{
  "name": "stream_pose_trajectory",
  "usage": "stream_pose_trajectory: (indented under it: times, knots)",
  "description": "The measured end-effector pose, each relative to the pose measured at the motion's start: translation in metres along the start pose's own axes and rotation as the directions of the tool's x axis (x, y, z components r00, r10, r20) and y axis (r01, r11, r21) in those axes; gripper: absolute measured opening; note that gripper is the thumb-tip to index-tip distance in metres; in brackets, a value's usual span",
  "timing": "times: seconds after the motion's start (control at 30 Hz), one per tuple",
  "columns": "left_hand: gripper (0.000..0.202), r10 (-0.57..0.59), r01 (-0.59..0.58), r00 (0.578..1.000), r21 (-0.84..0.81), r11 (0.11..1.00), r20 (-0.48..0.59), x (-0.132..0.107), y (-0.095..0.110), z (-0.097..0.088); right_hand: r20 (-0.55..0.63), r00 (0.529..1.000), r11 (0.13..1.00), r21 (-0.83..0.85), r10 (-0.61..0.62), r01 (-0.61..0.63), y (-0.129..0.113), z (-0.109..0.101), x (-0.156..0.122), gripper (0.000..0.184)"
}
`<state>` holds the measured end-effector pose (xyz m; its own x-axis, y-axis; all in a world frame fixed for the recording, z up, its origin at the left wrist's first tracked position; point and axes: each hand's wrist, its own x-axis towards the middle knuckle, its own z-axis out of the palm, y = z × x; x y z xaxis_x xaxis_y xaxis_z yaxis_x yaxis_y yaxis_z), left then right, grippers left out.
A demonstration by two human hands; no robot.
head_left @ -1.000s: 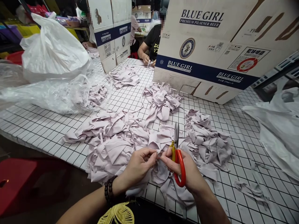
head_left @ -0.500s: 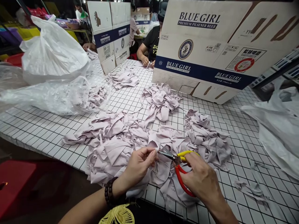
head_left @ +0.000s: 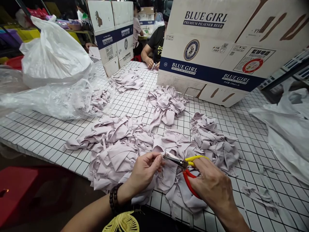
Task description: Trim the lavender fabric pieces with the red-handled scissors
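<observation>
My left hand (head_left: 147, 167) is closed, its thumb and forefinger pinching the edge of a pale pink fabric piece (head_left: 166, 146). In my right hand (head_left: 211, 183) is a pair of scissors (head_left: 184, 164) with one yellow and one red handle. The scissors' blades point left and their tips reach the fabric right beside my left fingertips; the blades look nearly closed. Beneath both hands spreads a heap of pale pink fabric pieces (head_left: 116, 161). A greyer-pink pile (head_left: 213, 145) lies just beyond my right hand.
A large beer carton (head_left: 207, 38) stands at the back right, a smaller carton (head_left: 116, 38) further left. White plastic bags (head_left: 56, 54) bulge at the left; another bag (head_left: 287, 129) is at the right. Scraps (head_left: 260, 196) lie on the checked table (head_left: 130, 103). A person (head_left: 154, 45) sits across.
The scissor blades have come closer together at the fabric edge, and my right hand has shifted slightly right. My left hand keeps its pinch in about the same place.
</observation>
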<state>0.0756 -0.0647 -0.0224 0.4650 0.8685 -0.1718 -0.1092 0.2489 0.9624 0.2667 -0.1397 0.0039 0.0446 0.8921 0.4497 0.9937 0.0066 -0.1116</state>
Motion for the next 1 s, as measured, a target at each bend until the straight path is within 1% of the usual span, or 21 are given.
stream_pose_trajectory:
  times: [0.23, 0.4, 0.6, 0.8, 1.0]
  knots:
    - [0.039, -0.041, 0.041, 0.999, -0.046, 0.998, -0.004, 0.0, 0.0, 0.002, 0.007, 1.0, 0.997, -0.068, -0.025, 0.026, -0.001, -0.001, -0.001, 0.022]
    - [0.038, -0.034, 0.034, 0.999, -0.038, 0.999, 0.003, 0.0, 0.0, 0.003, 0.002, 1.0, 0.999, -0.033, -0.028, 0.028, -0.001, -0.001, 0.0, 0.021]
    - [0.035, -0.042, 0.043, 0.999, -0.007, 0.999, 0.019, -0.001, 0.002, 0.006, -0.031, 0.999, 0.999, 0.016, -0.037, 0.038, -0.008, -0.001, 0.006, 0.019]
    - [0.035, -0.026, 0.025, 1.0, 0.015, 1.0, 0.015, -0.002, 0.002, 0.006, -0.036, 0.998, 0.998, -0.01, -0.055, 0.055, -0.011, 0.001, 0.009, 0.016]
    - [0.034, -0.032, 0.031, 0.999, 0.013, 0.999, 0.011, -0.003, 0.003, 0.007, -0.033, 0.998, 0.999, -0.009, -0.044, 0.044, -0.012, 0.001, 0.008, 0.015]
